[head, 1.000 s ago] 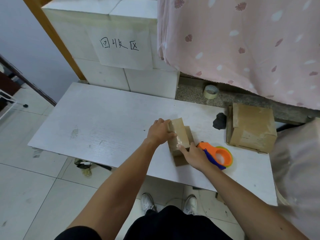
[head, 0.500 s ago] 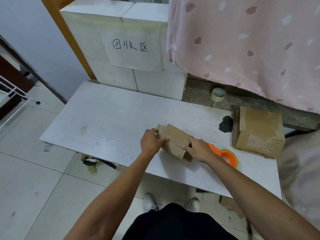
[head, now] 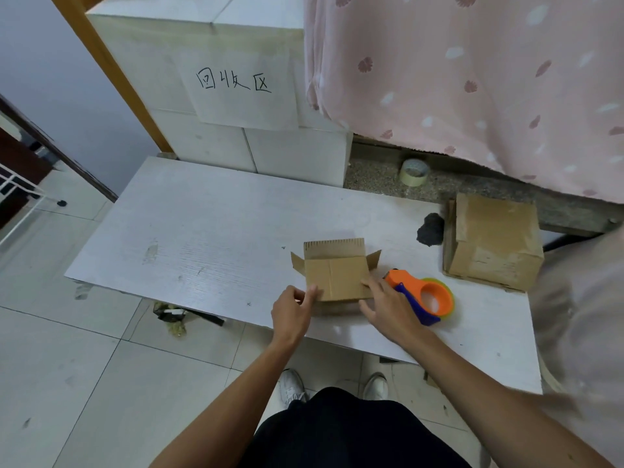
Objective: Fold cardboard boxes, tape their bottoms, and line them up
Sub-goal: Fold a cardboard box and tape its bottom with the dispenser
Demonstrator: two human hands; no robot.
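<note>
Left hand comes in at 7 o'clock of the small cardboard box. Its fingers are loosely bent and the thumb tip is at the near-left corner; we cannot tell whether it pinches.

At 11 o'clock, a paper sign on the white blocks reads "回收区", handwritten.

The small cardboard box sits on the white table board, close to its near edge, wide side running 9 to 3 o'clock. Three flaps splay at its 12 o'clock end. We cannot tell whether the opening faces up or away.

Right hand enters from 5 o'clock, fingers straight and spread, tips on the box's near-right edge, gripping nothing.

An orange tape dispenser lies just beside it at 3 o'clock. We note a larger cardboard box at 2 o'clock, apart.
</note>
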